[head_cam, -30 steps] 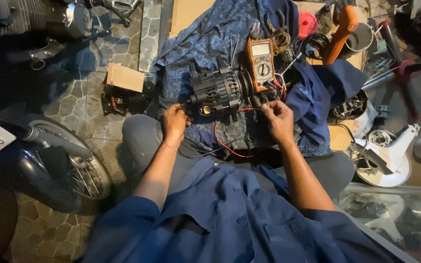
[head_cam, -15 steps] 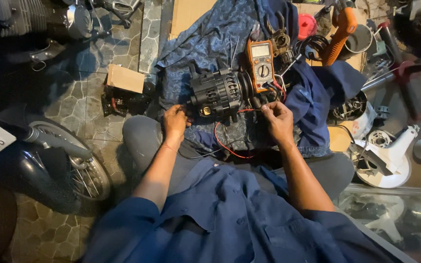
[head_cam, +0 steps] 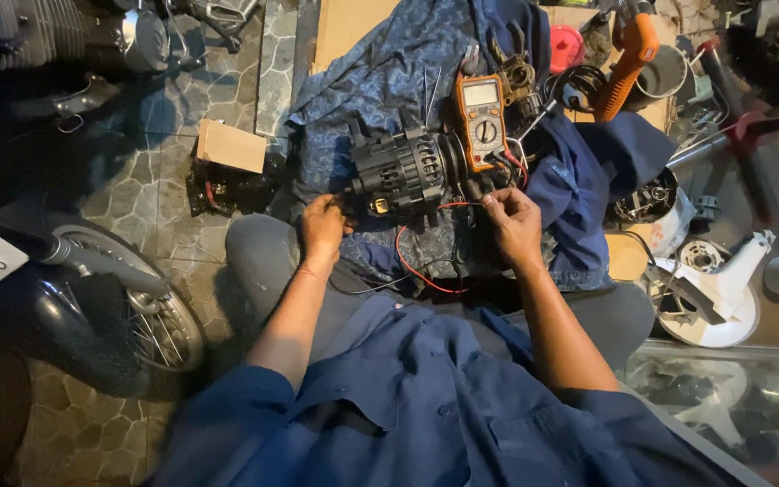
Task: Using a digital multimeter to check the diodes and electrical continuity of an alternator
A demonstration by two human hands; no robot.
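Testing was under way: the left hand (head_cam: 324,225) pinched a probe against the alternator (head_cam: 400,173), the right hand (head_cam: 513,219) closed on the second lead beside the orange meter (head_cam: 482,120); reading it needed both contacts steady

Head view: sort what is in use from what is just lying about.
In use:
- black alternator, touched by the left hand
- orange meter leaning beside it
- red wire and black wire
- right hand, pinching a lead at the alternator's end

Lying about:
- small cardboard box
- orange-handled tool
- motorbike wheel
- white fan housing
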